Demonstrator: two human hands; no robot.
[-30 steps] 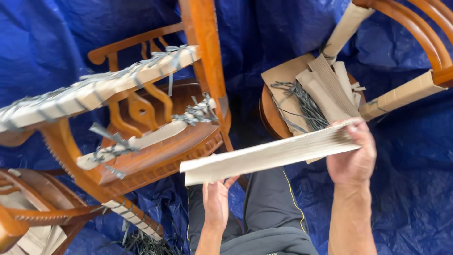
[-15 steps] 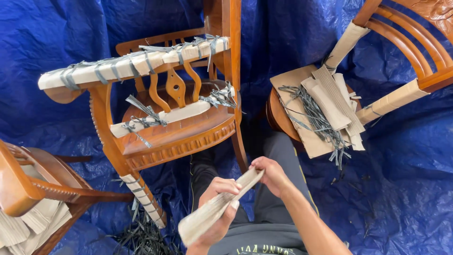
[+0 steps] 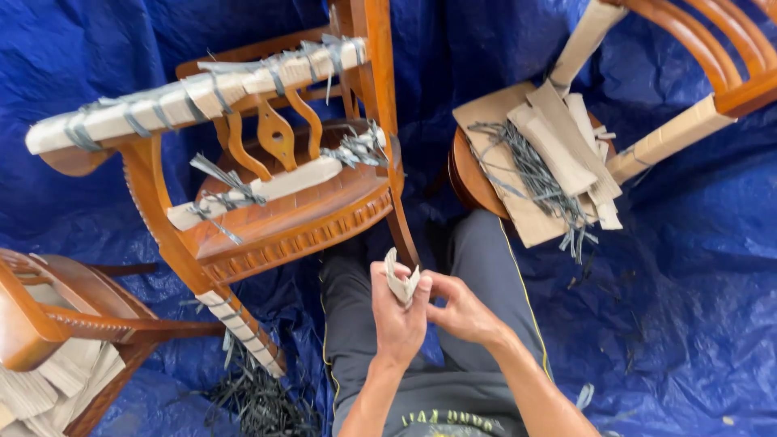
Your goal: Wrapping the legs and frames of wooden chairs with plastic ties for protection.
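Observation:
A folded cardboard strip (image 3: 401,280) stands end-on between both my hands, above my lap. My left hand (image 3: 396,316) grips it from the left and my right hand (image 3: 461,309) pinches it from the right. In front of me a wooden chair (image 3: 283,218) lies tipped, with cardboard tied to its top rail (image 3: 194,97) and seat by grey straps. To the right, another wooden chair (image 3: 688,57) carries loose cardboard pieces (image 3: 558,146) and grey straps (image 3: 534,174) on its seat.
A blue tarp (image 3: 680,275) covers the floor. A third wooden chair (image 3: 48,324) with cardboard wrapping lies at the lower left. A heap of cut grey straps (image 3: 259,400) sits on the tarp by my left knee.
The long cardboard strip came down from chest height to my lap and now points end-on. My right hand moved in from the far end to beside my left.

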